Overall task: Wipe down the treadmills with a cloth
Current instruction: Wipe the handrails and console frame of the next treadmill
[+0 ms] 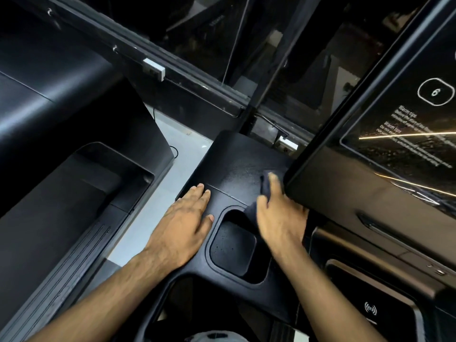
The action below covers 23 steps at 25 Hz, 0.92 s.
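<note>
**Q:** Item 1, cloth (266,181): appearance and location?

**A:** Dark, near-black fabric, bunched, hard to separate from the surface beneath. It lies on the treadmill console (234,159), on the flat deck between the storage recess (233,248) and the lower left corner of the display panel (394,134). The right hand (280,215) covers most of it. One fold shows past the fingertips, another beside the thumb at the recess rim.

**Q:** Grip condition, both hands?

**A:** Right hand: palm down, fingers stretched forward over the cloth, pressing it to the deck. The hand is blurred, and no finger visibly curls round the fabric. Left hand (183,225): flat on the console's left edge, fingers straight and close together, holding nothing. The hands are apart, with the recess between them.

**Q:** Surface and surroundings?

**A:** Console: matte black, pebbled plastic, with pale specks on the deck and in the recess. Display panel: glossy, tilted, showing a "6" in a rounded frame, lines of white text and streaks of reflected light. Lower right: a pad (370,308) bearing a wireless symbol. Left: a second black treadmill (74,188), separated from the console by a strip of pale grey floor (180,139). Behind: dark glass panes in a black frame, with a white socket (154,67) mounted on the frame
</note>
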Available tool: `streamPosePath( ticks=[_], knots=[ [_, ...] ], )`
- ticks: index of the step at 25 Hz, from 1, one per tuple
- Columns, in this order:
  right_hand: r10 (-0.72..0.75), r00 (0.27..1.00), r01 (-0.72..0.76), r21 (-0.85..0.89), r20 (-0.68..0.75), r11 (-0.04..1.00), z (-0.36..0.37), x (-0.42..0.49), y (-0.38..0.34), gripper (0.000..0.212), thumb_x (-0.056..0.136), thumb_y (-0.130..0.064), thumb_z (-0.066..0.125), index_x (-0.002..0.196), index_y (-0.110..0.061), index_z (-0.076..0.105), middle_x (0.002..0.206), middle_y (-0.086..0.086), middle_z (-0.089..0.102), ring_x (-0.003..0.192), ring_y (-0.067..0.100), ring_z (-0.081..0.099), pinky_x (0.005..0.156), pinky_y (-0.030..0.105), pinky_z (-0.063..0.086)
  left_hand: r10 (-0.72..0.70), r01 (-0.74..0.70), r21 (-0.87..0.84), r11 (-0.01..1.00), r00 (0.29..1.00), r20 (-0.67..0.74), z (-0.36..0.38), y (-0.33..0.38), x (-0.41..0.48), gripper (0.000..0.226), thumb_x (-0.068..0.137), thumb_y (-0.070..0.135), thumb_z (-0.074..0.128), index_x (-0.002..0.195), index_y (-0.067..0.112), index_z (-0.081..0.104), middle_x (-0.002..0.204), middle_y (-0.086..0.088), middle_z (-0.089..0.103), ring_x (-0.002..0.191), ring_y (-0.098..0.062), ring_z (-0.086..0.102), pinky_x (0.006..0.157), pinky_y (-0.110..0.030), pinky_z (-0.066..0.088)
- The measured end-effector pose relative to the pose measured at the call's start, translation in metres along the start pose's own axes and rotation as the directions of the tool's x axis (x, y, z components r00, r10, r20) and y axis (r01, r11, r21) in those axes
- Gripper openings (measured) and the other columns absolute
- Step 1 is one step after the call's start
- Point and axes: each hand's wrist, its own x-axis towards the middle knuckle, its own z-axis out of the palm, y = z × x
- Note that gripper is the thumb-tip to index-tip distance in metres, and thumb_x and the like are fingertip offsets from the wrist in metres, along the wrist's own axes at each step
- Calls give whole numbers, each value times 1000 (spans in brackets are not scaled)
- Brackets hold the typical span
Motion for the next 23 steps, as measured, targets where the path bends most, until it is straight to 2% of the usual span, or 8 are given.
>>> streamPosePath(
  ticks=[3,7,11,14,16,18,20,23],
  knots=[
    [-375,926,374,22,52,927,2,-15,10,59,94,-42,42,151,-40,28,166,-4,18,146,25,33,114,46,35,5,-5,15,1000,1000,12,3,0,2,61,99,42,35,154,18,22,162,0,12,149,-9,7,121,-28,7],
    [-134,987,153,273,-89,950,-6,61,-20,53,89,-32,45,141,-24,52,156,8,38,143,27,30,120,31,13,7,-8,45,999,999,42,10,-1,10,64,96,49,26,154,20,20,162,2,10,149,-9,6,122,-37,13],
    [-507,862,507,0,21,862,12,70,-80,52,92,-36,50,144,-37,48,160,-9,34,151,20,21,116,55,27,22,-25,59,998,999,43,10,5,16,67,94,51,23,154,20,21,162,2,11,149,-9,6,122,-35,13],
    [-191,981,192,-14,35,981,-14,71,-74,56,98,-15,43,153,-25,36,165,7,22,153,33,11,120,59,13,32,-36,60,998,998,58,6,4,14,60,101,39,37,155,20,17,163,4,5,149,-7,1,122,-31,7],
    [-30,997,30,-3,74,1000,-16,33,-51,69,91,8,34,156,-14,27,161,20,26,149,44,18,116,66,15,37,-41,65,997,997,72,5,5,6,60,101,39,37,155,20,16,163,5,3,149,-7,-1,122,-31,6],
    [6,999,-8,53,42,999,-7,-20,-31,63,95,-13,44,156,-17,29,146,27,44,134,49,41,108,71,27,36,-40,67,997,997,71,6,9,-1,61,101,40,36,155,19,17,163,4,3,149,-8,-1,122,-31,5],
    [-33,999,31,-225,-3,974,-2,-27,-14,61,90,-30,52,150,-19,41,130,26,57,117,47,55,101,70,38,33,-39,93,995,997,68,6,9,-7,61,101,41,34,155,19,15,163,3,2,149,-9,-1,122,-31,5],
    [-106,994,100,-315,0,944,-10,-22,-1,58,93,-31,49,149,-18,40,128,24,59,118,44,55,102,63,41,31,-41,121,992,996,84,7,6,-17,62,102,42,33,155,20,12,163,2,0,149,-9,-3,122,-31,5]
  ],
)
